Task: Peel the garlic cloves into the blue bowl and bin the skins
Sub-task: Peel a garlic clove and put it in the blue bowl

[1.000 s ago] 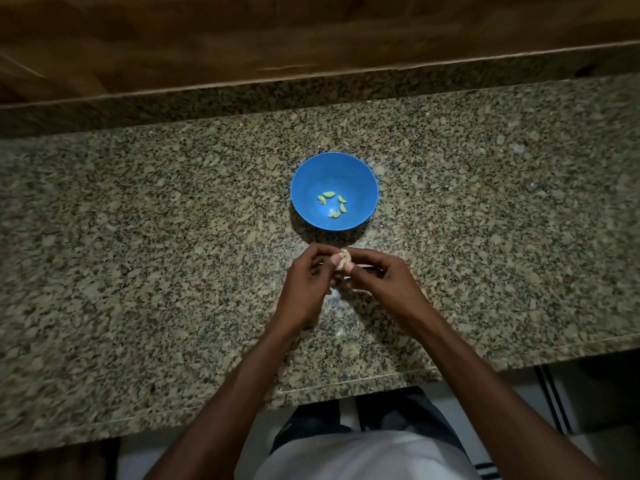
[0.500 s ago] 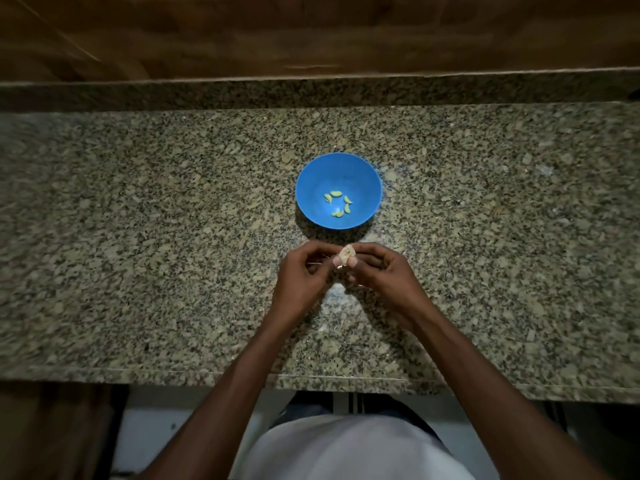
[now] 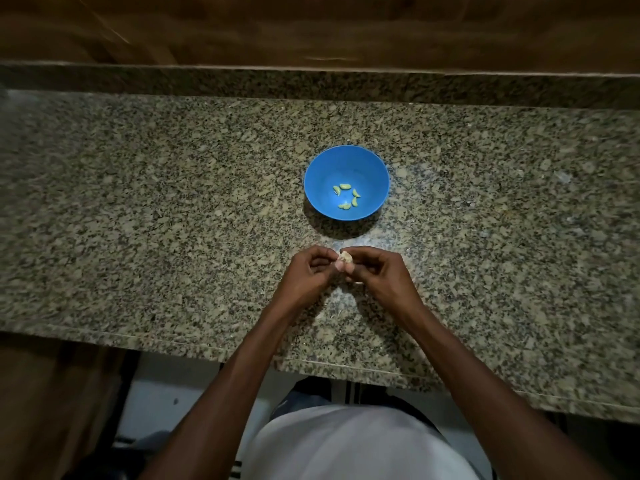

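Since a second ago our view has drifted toward us, so the bench's [image 3: 138,209] near edge and the floor below it show more, while both hands have stayed together just in front of the blue bowl [image 3: 374,164]. We hold one garlic clove [image 3: 345,259] above the bench: the left hand [image 3: 308,271] pinches it from the left with curled fingers, and the right hand [image 3: 379,271] pinches it from the right, thumb and forefinger tips meeting on it. Five peeled cloves [image 3: 346,195] lie in the bottom of the bowl, which stands on the bench just beyond our knuckles.

We judge the step in hand to be stripping the skin from this clove. To do it well, we would keep one hand steady as an anchor, catch a loose edge of skin with a nail of the other, and pull along the clove's length instead of crushing it. Working this close to the bowl makes the drop short; skins should be kept out of it.

Much is hard to read. The light is dim, the clove is tiny and mostly covered by fingertips, so we cannot tell how much skin remains. No bin appears in view, and a pale scrap under the right hand is too small to identify.
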Demonstrator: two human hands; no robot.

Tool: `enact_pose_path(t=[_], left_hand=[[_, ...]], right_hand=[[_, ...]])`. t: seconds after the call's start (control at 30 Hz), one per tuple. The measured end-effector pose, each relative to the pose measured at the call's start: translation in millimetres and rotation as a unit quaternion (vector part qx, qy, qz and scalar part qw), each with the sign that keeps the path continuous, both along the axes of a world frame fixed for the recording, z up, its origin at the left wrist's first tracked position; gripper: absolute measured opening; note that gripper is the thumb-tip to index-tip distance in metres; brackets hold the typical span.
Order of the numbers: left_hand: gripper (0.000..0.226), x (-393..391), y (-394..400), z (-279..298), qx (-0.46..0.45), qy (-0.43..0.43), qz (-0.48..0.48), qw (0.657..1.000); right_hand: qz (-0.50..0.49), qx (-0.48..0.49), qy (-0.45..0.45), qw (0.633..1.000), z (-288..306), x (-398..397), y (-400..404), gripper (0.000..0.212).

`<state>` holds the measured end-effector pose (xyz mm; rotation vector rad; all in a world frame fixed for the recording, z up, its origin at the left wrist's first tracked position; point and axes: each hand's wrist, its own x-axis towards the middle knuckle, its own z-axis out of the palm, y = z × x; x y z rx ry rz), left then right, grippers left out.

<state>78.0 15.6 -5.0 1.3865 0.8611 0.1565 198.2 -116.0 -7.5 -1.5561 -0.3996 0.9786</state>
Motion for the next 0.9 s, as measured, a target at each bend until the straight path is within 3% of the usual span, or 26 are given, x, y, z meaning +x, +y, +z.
enact_pose_path(t=[0.1,0.33,0.57,0.9], left_hand=[[0.038,-1,0,-2,-0.019,0.02,-0.002,1.0],[0.019,-8,3,-7,-0.01,0.019,-0.021,1.0],[0.019,-14,10,-14,-0.019,0.046,-0.053,0.997],[0.015,-23,14,-16,0.0,0.024,-0.072,0.997]], right_hand=[[0.005,-0.022,-0.034,0.999,-5,-5,1,0.027],[0.008,-0.037,-0.072,0.997,-3,-11,4,0.028],[0.011,-0.089,-0.131,0.987,-5,-21,9,0.037],[-0.005,-0.071,-0.09,0.993,-4,-33,13,0.023]])
